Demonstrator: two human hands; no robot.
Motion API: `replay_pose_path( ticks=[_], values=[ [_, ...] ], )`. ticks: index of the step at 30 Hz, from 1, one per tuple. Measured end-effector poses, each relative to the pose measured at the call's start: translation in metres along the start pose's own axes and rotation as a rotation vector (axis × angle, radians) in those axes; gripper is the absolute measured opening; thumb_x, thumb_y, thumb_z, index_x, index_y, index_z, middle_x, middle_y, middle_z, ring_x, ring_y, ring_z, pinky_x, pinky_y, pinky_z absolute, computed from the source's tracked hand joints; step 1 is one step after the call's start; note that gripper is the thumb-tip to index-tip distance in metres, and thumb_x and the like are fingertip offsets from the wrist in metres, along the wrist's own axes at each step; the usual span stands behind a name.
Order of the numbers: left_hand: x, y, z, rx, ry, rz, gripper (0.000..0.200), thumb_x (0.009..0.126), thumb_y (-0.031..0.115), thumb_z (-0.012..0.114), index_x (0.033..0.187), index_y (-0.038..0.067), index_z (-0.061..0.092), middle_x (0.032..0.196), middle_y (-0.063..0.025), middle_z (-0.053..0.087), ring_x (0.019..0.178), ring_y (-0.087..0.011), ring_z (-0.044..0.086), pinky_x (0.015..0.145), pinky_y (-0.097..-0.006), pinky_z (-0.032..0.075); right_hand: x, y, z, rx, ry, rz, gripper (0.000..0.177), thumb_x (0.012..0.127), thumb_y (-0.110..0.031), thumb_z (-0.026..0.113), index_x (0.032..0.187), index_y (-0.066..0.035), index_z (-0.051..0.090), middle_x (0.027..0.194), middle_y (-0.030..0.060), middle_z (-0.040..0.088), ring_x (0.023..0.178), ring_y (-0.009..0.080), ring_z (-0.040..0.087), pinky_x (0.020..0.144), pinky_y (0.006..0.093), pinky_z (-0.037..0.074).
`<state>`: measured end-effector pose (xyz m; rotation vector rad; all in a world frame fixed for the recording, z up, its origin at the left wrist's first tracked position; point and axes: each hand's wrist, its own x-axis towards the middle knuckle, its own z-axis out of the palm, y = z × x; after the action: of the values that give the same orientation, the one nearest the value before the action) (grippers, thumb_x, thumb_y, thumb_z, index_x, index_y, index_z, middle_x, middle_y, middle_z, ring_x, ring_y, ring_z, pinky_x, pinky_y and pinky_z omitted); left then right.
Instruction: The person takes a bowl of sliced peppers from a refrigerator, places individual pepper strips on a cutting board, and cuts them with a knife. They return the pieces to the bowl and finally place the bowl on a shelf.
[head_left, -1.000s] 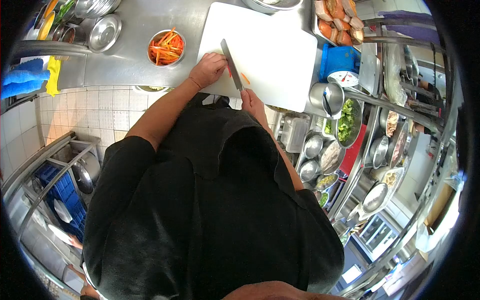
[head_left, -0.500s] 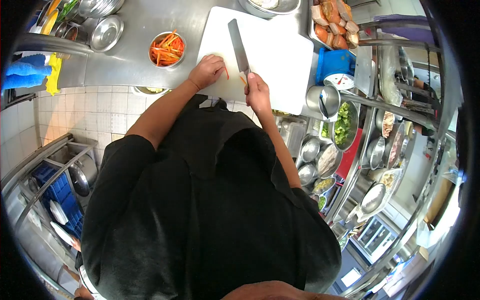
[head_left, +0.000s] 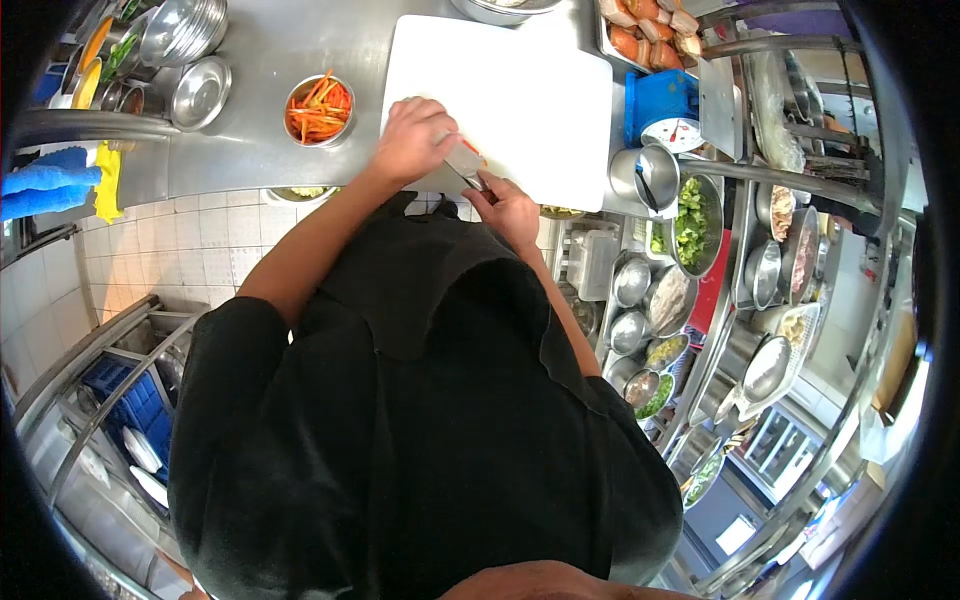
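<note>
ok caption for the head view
Right hand holds a knife beside the left hand on a white cutting board, carrot bowl nearby

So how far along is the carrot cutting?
Done: a bowl beside the cutting board holds a pile of carrot strips. In hand: the right hand holds the knife, and the left hand lies over its blade by a small orange piece. Left: apparently just that piece; no whole carrot shows on the board.

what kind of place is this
Most likely a commercial kitchen prep station: a stainless steel counter, racks of metal bowls holding prepped ingredients, a blue scale, and a white cutting board where the right hand holds a knife.
</note>
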<state>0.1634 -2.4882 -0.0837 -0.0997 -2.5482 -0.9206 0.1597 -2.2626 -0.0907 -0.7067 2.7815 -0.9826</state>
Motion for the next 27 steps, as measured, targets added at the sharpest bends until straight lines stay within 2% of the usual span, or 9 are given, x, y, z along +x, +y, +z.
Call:
replay_pose_path(
  ticks=[3, 6, 9, 10, 13, 15, 17, 22, 27],
  values=[
    [0.021, 0.005, 0.014, 0.228, -0.485, -0.091, 0.015, 0.081, 0.024, 0.074, 0.087, 0.010, 0.071, 0.096, -0.0052, 0.067, 0.104, -0.0236, 0.060, 0.090, -0.0408, 0.041, 0.000, -0.007, 0.005, -0.014, -0.016, -0.036, 0.038, 0.081, -0.037, 0.080, 0.108, -0.010, 0.074, 0.083, 0.0064, 0.073, 0.071, 0.0253, 0.071, 0.064, 0.0375, 0.055],
    [0.036, -0.009, 0.033, 0.390, -0.474, -0.036, 0.015, 0.082, 0.026, 0.073, 0.085, 0.011, 0.072, 0.093, -0.0043, 0.067, 0.102, -0.0237, 0.060, 0.090, -0.0411, 0.042, 0.001, -0.015, -0.001, -0.005, -0.043, -0.070, 0.038, 0.081, -0.035, 0.080, 0.109, -0.009, 0.074, 0.082, 0.0069, 0.072, 0.070, 0.0253, 0.070, 0.063, 0.0372, 0.055],
    [0.047, -0.007, 0.018, 0.169, -0.298, -0.013, 0.014, 0.082, 0.023, 0.074, 0.080, 0.010, 0.070, 0.092, -0.0046, 0.067, 0.100, -0.0233, 0.061, 0.089, -0.0396, 0.043, -0.006, -0.004, -0.003, 0.115, -0.026, -0.080, 0.036, 0.083, -0.031, 0.080, 0.111, -0.008, 0.074, 0.079, 0.0084, 0.071, 0.067, 0.0240, 0.069, 0.062, 0.0369, 0.055],
    [0.049, -0.001, 0.005, 0.080, -0.186, 0.021, 0.015, 0.083, 0.022, 0.074, 0.081, 0.008, 0.071, 0.090, -0.0064, 0.067, 0.090, -0.0236, 0.064, 0.082, -0.0393, 0.048, -0.011, 0.004, -0.002, 0.175, -0.011, -0.079, 0.036, 0.084, -0.030, 0.080, 0.111, -0.008, 0.073, 0.077, 0.0089, 0.070, 0.066, 0.0232, 0.069, 0.062, 0.0369, 0.055],
    [0.031, 0.014, -0.022, -0.179, 0.004, -0.209, 0.014, 0.086, 0.019, 0.073, 0.086, 0.005, 0.071, 0.087, -0.0091, 0.067, 0.079, -0.0244, 0.066, 0.073, -0.0397, 0.052, -0.032, 0.038, -0.011, 0.471, -0.063, 0.112, 0.033, 0.088, -0.027, 0.077, 0.113, -0.005, 0.072, 0.071, 0.0085, 0.067, 0.060, 0.0178, 0.066, 0.054, 0.0326, 0.051],
    [0.007, 0.000, -0.014, -0.193, -0.121, -0.531, 0.023, 0.088, 0.026, 0.070, 0.092, 0.003, 0.073, 0.087, -0.0124, 0.070, 0.078, -0.0255, 0.068, 0.071, -0.0398, 0.054, -0.049, 0.050, -0.040, 0.797, -0.204, 0.506, 0.031, 0.095, -0.032, 0.070, 0.106, -0.004, 0.073, 0.068, 0.0057, 0.064, 0.051, 0.0121, 0.059, 0.044, 0.0275, 0.043],
    [-0.013, -0.013, -0.002, -0.110, -0.324, -0.763, 0.029, 0.088, 0.032, 0.068, 0.094, 0.004, 0.073, 0.089, -0.0133, 0.071, 0.082, -0.0270, 0.070, 0.074, -0.0401, 0.054, -0.075, 0.082, -0.052, 0.994, -0.235, 0.703, 0.037, 0.100, -0.039, 0.060, 0.106, -0.005, 0.071, 0.066, 0.0032, 0.061, 0.042, 0.0106, 0.051, 0.038, 0.0239, 0.036],
    [-0.020, 0.003, 0.029, 0.041, -0.365, -0.698, 0.034, 0.087, 0.040, 0.064, 0.090, 0.007, 0.074, 0.091, -0.0132, 0.072, 0.089, -0.0304, 0.070, 0.080, -0.0416, 0.054, -0.103, 0.098, -0.067, 1.144, -0.346, 0.978, 0.049, 0.101, -0.051, 0.050, 0.117, -0.007, 0.064, 0.064, 0.0022, 0.059, 0.041, 0.0124, 0.049, 0.038, 0.0255, 0.039],
    [-0.012, 0.001, 0.048, 0.075, -0.335, -0.603, 0.032, 0.086, 0.041, 0.066, 0.086, 0.010, 0.073, 0.090, -0.0121, 0.071, 0.089, -0.0297, 0.069, 0.080, -0.0416, 0.054, -0.088, 0.100, -0.013, 1.391, -0.386, 1.073, 0.050, 0.101, -0.054, 0.050, 0.120, -0.010, 0.063, 0.065, 0.0011, 0.058, 0.047, 0.0114, 0.048, 0.043, 0.0250, 0.038]
  ],
)
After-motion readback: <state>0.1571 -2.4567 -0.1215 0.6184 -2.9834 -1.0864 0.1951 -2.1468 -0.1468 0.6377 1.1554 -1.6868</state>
